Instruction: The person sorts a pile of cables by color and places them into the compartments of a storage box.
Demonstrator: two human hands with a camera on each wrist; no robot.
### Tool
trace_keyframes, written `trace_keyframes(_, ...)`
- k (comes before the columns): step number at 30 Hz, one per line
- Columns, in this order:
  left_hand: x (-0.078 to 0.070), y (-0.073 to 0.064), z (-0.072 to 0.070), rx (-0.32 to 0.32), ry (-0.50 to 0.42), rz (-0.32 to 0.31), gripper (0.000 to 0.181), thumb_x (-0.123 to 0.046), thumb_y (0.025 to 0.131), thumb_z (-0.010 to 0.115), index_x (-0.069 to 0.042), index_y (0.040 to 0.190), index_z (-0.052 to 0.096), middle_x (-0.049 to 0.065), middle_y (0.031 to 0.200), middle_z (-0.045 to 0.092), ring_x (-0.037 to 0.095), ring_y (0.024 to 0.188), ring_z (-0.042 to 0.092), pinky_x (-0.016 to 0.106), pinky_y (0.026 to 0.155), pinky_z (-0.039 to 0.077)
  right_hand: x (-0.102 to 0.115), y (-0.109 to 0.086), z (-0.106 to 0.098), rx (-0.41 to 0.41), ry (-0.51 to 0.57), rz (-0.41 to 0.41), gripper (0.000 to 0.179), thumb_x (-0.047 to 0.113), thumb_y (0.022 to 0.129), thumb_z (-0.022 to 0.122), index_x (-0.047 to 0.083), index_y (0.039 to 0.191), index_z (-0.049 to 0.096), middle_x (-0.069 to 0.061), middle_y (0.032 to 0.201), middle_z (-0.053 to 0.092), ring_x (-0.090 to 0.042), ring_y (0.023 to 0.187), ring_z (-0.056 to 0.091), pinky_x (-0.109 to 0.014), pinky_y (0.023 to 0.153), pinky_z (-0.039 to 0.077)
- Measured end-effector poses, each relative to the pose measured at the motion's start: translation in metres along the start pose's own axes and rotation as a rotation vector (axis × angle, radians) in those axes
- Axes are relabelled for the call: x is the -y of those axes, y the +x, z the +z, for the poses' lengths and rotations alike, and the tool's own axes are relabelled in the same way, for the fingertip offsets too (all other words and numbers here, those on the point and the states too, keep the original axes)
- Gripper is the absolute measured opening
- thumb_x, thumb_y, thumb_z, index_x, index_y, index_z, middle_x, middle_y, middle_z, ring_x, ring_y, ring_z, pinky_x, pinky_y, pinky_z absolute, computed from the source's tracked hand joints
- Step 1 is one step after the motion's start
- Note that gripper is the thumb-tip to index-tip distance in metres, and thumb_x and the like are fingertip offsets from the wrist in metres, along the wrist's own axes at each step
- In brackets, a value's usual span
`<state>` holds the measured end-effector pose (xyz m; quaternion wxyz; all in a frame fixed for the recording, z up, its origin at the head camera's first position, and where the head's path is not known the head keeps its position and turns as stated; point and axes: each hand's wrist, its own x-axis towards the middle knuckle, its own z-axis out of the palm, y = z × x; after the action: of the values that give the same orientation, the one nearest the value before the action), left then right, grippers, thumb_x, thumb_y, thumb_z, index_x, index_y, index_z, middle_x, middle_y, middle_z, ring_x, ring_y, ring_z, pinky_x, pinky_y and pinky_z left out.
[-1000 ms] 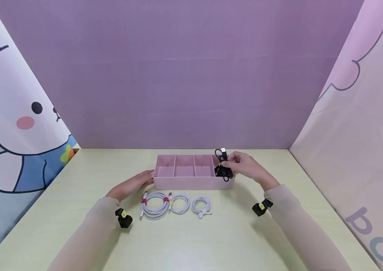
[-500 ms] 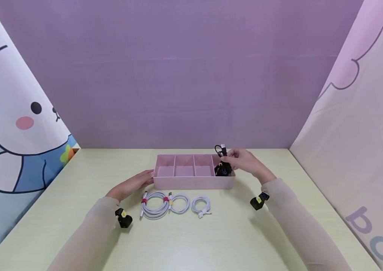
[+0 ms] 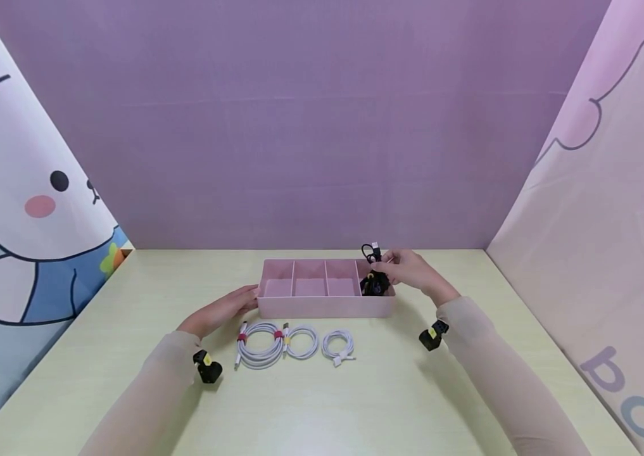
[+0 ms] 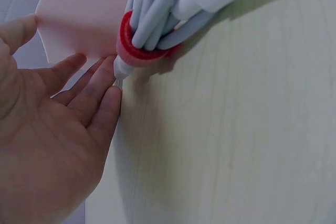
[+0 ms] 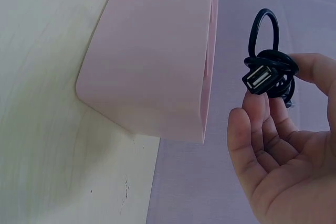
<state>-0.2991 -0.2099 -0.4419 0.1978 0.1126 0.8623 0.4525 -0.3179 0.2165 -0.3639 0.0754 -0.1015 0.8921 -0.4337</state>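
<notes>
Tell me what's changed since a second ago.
The right hand has moved slightly away from the person, carrying the black cable: its lower part, which overlapped the pink box's front wall, now shows behind it, at the box's right end. Nothing was newly gripped or let go. The left hand, box and three white cables stayed put.

Your box (image 3: 326, 308) is plain pink, your cable (image 3: 375, 286) black. Three coils are white: the leftmost coil (image 3: 259, 363) wears red ties (image 4: 126, 43), the middle coil (image 3: 302, 356) a yellow tie (image 3: 287, 341). Your worktop (image 3: 322, 411) is pale, finely grained wood, your sleeves (image 3: 504, 367) plain beige, the backdrop (image 3: 310, 126) purple.
</notes>
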Motion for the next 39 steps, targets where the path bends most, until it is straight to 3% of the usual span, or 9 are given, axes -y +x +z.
trace_keyframes(14,-0.001,0.0,0.0,-0.003,0.01,-0.006,0.089,-0.073,0.097,0.032,-0.013,0.161,0.019,0.012,0.155,0.042,0.039,0.15,0.017,0.069,0.114,0.004,-0.003,0.011,0.0,0.004,-0.064,-0.005,0.042,0.039,0.096,0.067,0.001,0.11,0.058,-0.011,0.093,0.063,-0.029,0.086,0.065,-0.037,0.078,0.055)
trace_keyframes(21,0.002,0.001,-0.001,-0.005,-0.001,0.003,0.087,-0.072,0.098,0.032,-0.013,0.161,0.02,0.012,0.155,0.042,0.038,0.15,0.018,0.067,0.115,0.004,-0.003,0.012,0.001,-0.001,-0.102,-0.014,0.04,0.038,0.094,0.069,0.002,0.109,0.058,-0.009,0.09,0.063,-0.034,0.087,0.065,-0.037,0.075,0.052)
trace_keyframes(27,0.004,0.002,-0.001,0.0,-0.007,0.006,0.085,-0.07,0.098,0.033,-0.014,0.161,0.021,0.012,0.158,0.037,0.038,0.15,0.017,0.067,0.115,0.004,-0.009,0.016,0.003,-0.008,-0.117,-0.029,0.036,0.039,0.092,0.07,0.006,0.104,0.06,-0.006,0.089,0.064,-0.029,0.082,0.064,-0.036,0.071,0.052)
trace_keyframes(33,0.004,0.002,-0.001,0.0,-0.012,0.007,0.084,-0.07,0.099,0.034,-0.015,0.161,0.022,0.012,0.159,0.036,0.037,0.15,0.017,0.066,0.116,0.004,-0.01,0.017,0.002,-0.014,-0.128,-0.034,0.034,0.037,0.092,0.07,0.007,0.105,0.062,-0.007,0.09,0.067,-0.035,0.088,0.065,-0.043,0.076,0.053)
trace_keyframes(39,0.004,0.001,0.0,-0.001,-0.006,0.01,0.077,-0.064,0.103,0.033,-0.014,0.161,0.021,0.012,0.16,0.033,0.038,0.151,0.014,0.066,0.116,0.004,-0.009,0.013,-0.001,-0.027,-0.125,-0.043,0.037,0.037,0.094,0.068,0.005,0.11,0.063,-0.009,0.095,0.069,-0.025,0.084,0.064,-0.038,0.074,0.054)
